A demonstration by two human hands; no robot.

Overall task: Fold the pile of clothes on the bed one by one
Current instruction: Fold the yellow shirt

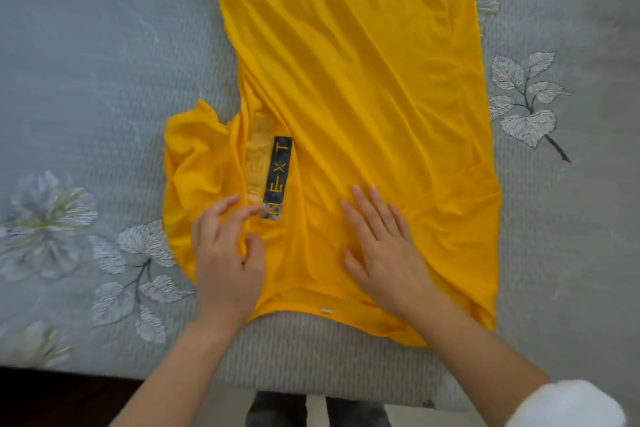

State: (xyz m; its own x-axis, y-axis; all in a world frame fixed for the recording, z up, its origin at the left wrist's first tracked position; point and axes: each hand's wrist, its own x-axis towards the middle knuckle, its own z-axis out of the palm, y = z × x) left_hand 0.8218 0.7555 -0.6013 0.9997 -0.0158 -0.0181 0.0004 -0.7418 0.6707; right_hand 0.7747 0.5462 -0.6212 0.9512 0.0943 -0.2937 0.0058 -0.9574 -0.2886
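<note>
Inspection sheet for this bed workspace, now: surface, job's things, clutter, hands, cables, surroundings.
Surface: grey bedcover with a flower and leaf print, lying flat.
Job's things: one yellow shirt spread lengthwise, its right side folded in, one sleeve sticking out at the left; a black label reads NEXT. No pile of clothes in view.
Clutter: nothing seen.
Hands: left hand has bent fingers on the cloth beside the label, but a pinch cannot be confirmed; right hand presses flat on the shirt.
Cables: nothing seen.
Surroundings: dark floor below the bed edge; a white cuff on the right arm.
</note>
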